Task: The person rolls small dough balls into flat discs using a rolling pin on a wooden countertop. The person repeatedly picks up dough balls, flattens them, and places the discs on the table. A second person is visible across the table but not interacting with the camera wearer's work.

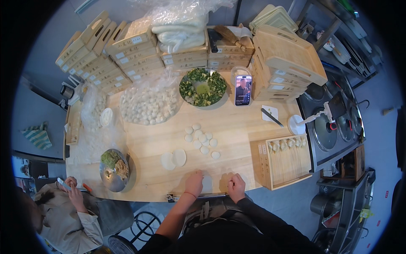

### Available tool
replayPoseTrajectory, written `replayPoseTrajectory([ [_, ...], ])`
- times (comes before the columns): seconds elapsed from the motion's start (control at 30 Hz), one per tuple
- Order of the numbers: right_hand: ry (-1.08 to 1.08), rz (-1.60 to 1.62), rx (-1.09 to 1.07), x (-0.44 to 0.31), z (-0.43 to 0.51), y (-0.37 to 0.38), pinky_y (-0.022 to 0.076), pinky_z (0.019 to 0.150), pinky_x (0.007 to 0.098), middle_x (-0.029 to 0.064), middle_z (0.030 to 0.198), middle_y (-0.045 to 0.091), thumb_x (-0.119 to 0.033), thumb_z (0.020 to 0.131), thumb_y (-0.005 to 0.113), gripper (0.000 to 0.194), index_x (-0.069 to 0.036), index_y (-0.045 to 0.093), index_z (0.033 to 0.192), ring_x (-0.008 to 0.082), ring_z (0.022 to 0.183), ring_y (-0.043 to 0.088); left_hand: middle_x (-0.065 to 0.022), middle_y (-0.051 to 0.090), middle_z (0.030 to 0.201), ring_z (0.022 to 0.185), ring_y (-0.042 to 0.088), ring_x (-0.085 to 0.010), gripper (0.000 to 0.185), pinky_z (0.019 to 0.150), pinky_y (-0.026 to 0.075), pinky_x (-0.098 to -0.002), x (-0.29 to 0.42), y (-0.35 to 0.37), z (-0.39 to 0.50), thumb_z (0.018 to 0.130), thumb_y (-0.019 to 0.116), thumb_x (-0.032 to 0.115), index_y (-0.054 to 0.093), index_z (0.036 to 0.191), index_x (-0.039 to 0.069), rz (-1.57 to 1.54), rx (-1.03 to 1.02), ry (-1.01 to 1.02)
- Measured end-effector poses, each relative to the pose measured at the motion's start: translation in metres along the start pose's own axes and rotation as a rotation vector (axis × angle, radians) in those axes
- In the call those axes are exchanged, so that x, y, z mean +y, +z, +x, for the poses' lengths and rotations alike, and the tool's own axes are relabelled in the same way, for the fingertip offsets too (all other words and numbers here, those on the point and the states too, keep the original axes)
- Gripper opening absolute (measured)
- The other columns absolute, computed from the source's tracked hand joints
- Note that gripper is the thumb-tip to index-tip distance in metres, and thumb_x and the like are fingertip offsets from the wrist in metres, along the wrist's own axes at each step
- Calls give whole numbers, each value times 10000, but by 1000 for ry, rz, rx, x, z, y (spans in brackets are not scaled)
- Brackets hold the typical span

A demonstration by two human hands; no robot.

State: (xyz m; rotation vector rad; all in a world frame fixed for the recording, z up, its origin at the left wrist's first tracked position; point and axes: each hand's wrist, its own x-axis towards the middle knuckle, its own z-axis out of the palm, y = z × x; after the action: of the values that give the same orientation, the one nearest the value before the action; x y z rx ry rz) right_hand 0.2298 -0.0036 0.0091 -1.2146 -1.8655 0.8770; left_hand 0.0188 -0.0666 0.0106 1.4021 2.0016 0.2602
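My left hand (194, 183) rests near the front edge of the wooden table, its fingers curled beside a pale round dough wrapper (207, 183). On the wrapper's other side is my right hand (236, 188), its fingers bent inward; whether either hand holds something small is hidden. Two flat dough rounds (173, 159) overlap slightly, beyond my left hand. Farther up, a loose cluster of small dough discs (202, 138) lies on the tabletop. To my right stands a wooden tray (290, 165) with a row of filled dumplings (287, 143) along its far end.
A bowl of chopped green filling (203, 101) sits beside bagged dough balls (149, 104). A phone (243, 90) stands upright beyond. Left is a metal bowl of fillings (114, 179), near a seated person (68, 209). Stacked wooden trays (139, 54) line the back; stove lids (325, 131) are right.
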Motion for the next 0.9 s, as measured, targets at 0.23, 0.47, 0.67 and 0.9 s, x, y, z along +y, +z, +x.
replayPoseTrajectory([
  [0.23,-121,-75,20,8,45,27,447,611,431,160,773,527,2,840,591,48,-26,554,829,369,700,553,-236,668,963,937,649,-439,146,829,517,-519,3,4,2,916,666,130,603,952,4,112,-5,267],
  [0.47,21,-19,2,-4,6,3,461,635,444,165,788,541,-15,852,590,49,-22,548,829,377,737,574,-224,662,980,1004,651,-425,196,833,530,-518,-4,9,-3,896,677,107,567,1018,1,-28,-54,87],
  [0.67,-78,-52,-5,3,32,16,467,650,458,165,807,543,-33,848,612,80,-36,536,823,391,762,576,-235,659,943,932,643,-448,135,814,508,-533,1,10,-4,888,669,101,585,936,7,36,26,254],
  [0.9,27,-27,-27,-3,9,4,460,650,442,167,802,538,4,848,582,44,-19,545,838,383,754,572,-211,658,931,923,641,-435,115,809,509,-516,3,11,-7,887,671,88,587,929,22,-96,56,76],
])
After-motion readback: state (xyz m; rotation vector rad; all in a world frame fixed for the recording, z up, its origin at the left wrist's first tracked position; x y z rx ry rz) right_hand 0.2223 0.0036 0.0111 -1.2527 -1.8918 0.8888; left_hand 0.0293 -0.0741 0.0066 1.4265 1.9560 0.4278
